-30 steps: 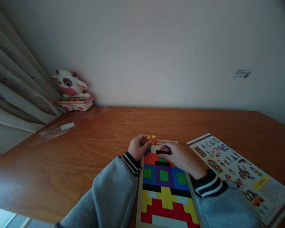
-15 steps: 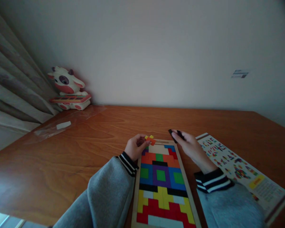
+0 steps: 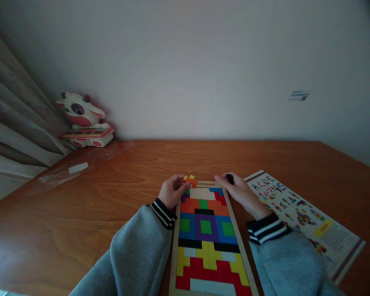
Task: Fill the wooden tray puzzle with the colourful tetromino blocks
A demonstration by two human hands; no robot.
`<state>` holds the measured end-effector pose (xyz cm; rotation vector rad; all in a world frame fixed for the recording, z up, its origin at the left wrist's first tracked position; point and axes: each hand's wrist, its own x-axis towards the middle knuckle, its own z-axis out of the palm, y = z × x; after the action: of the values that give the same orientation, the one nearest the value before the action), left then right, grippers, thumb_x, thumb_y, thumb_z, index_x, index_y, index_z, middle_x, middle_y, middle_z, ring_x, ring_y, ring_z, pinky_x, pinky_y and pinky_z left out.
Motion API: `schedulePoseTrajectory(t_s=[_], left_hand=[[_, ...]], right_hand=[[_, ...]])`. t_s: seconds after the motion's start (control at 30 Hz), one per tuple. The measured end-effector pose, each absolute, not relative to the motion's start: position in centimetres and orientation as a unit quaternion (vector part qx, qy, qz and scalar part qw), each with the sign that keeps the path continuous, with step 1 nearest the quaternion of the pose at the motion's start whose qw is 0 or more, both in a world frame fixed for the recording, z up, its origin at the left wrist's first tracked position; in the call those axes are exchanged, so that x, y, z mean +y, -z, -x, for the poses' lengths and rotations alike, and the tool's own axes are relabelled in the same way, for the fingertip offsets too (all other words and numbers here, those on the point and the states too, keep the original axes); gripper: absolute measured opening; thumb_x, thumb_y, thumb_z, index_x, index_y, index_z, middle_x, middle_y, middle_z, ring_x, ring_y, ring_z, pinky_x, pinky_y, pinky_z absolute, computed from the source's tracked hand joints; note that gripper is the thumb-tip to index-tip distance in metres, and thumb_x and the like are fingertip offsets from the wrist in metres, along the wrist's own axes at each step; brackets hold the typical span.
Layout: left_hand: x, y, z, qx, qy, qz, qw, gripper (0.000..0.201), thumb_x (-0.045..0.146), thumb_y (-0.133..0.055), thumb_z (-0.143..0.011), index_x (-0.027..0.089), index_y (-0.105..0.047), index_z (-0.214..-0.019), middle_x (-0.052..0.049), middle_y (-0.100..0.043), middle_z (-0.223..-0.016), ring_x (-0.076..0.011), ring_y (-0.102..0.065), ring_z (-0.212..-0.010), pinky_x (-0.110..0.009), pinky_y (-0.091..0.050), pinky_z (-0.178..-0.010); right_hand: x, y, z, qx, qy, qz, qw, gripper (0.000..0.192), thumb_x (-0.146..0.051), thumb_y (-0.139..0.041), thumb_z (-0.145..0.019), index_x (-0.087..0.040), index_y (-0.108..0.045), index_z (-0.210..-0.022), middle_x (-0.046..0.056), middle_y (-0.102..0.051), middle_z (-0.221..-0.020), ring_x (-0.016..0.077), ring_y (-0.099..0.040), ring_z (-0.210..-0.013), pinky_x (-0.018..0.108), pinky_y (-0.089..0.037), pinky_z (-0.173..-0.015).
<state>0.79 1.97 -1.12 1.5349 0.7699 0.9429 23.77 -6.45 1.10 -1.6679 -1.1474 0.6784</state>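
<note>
A wooden puzzle tray (image 3: 173, 242) lies on the table in front of me, packed with coloured blocks; a bare pale patch (image 3: 201, 193) shows near its far end. My left hand (image 3: 171, 191) is at the tray's far left corner, fingers closed on an orange piece (image 3: 191, 181) with a yellow piece (image 3: 189, 177) just behind it. My right hand (image 3: 239, 191) hovers at the tray's far right corner and grips a black piece (image 3: 230, 178) between thumb and fingers.
A printed pattern sheet (image 3: 299, 216) lies to the right of the tray. A cow toy (image 3: 82, 120) stands at the back left by the curtain (image 3: 15, 123). A clear plastic bag with a white piece (image 3: 77, 167) lies on the wooden table (image 3: 117, 181).
My right hand lifted the black piece off the far end of the tray, moved it up and right, and now holds it lower near the tray's corner. My left hand stays put.
</note>
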Motion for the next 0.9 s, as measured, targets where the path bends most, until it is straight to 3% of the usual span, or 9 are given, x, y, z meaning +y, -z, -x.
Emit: schedulePoseTrajectory(t_s=[0.1,0.2,0.43,0.57,0.8,0.9], left_hand=[[2.0,1.0,-0.8,0.324,-0.398,-0.644,0.567,0.042,0.043,-0.079,-0.076,0.013,-0.066,-0.102,-0.008,-0.074,-0.090,-0.0166,-0.071,-0.080,-0.028,-0.057,-0.075],[2.0,0.9,-0.8,0.321,-0.399,-0.637,0.577,0.043,0.044,-0.079,-0.075,0.013,-0.065,-0.101,-0.008,-0.075,-0.089,-0.0168,-0.071,-0.079,-0.028,-0.057,-0.075],[2.1,1.0,-0.8,0.322,-0.396,-0.635,0.580,0.043,0.043,-0.081,-0.073,0.013,-0.065,-0.099,-0.008,-0.075,-0.088,-0.0171,-0.072,-0.078,-0.029,-0.057,-0.074],[2.0,0.8,-0.8,0.320,-0.395,-0.639,0.578,0.043,0.044,-0.080,-0.073,0.013,-0.066,-0.099,-0.008,-0.075,-0.088,-0.0170,-0.071,-0.078,-0.029,-0.057,-0.075],[2.0,0.9,-0.8,0.321,-0.398,-0.648,0.564,0.043,0.044,-0.080,-0.074,0.013,-0.066,-0.100,-0.008,-0.074,-0.089,-0.0163,-0.070,-0.079,-0.027,-0.057,-0.074],[2.0,1.2,-0.7,0.321,-0.392,-0.657,0.558,0.043,0.046,-0.078,-0.076,0.013,-0.066,-0.099,-0.008,-0.074,-0.089,-0.0165,-0.070,-0.078,-0.028,-0.056,-0.072]], right_hand=[[-6.5,-0.3,-23.0,-0.563,-0.153,0.732,0.352,0.039,-0.055,-0.072,-0.070,-0.023,-0.050,-0.078,-0.002,-0.056,-0.065,0.0165,-0.052,-0.059,0.028,-0.033,-0.054],[-6.4,0.4,-22.7,-0.603,-0.108,0.728,0.308,0.035,-0.050,-0.070,-0.074,-0.024,-0.046,-0.078,-0.002,-0.057,-0.067,0.0168,-0.054,-0.060,0.028,-0.032,-0.054],[-6.5,-0.5,-23.2,-0.638,-0.108,0.699,0.304,0.016,-0.037,-0.057,-0.085,-0.022,-0.057,-0.085,0.005,-0.065,-0.084,0.0198,-0.062,-0.078,0.031,-0.044,-0.069],[-6.6,-1.0,-23.6,-0.659,-0.134,0.665,0.325,0.026,-0.039,-0.048,-0.093,-0.021,-0.065,-0.086,0.008,-0.066,-0.093,0.0209,-0.063,-0.088,0.033,-0.046,-0.080],[-7.0,-1.5,-24.0,-0.613,-0.167,0.673,0.378,0.029,-0.047,-0.043,-0.096,-0.022,-0.057,-0.092,0.003,-0.070,-0.084,0.0193,-0.065,-0.079,0.030,-0.045,-0.073],[-7.3,-1.8,-24.1,-0.624,-0.138,0.697,0.326,0.030,-0.046,-0.038,-0.097,-0.023,-0.057,-0.092,0.004,-0.070,-0.080,0.0197,-0.065,-0.075,0.030,-0.042,-0.067]])
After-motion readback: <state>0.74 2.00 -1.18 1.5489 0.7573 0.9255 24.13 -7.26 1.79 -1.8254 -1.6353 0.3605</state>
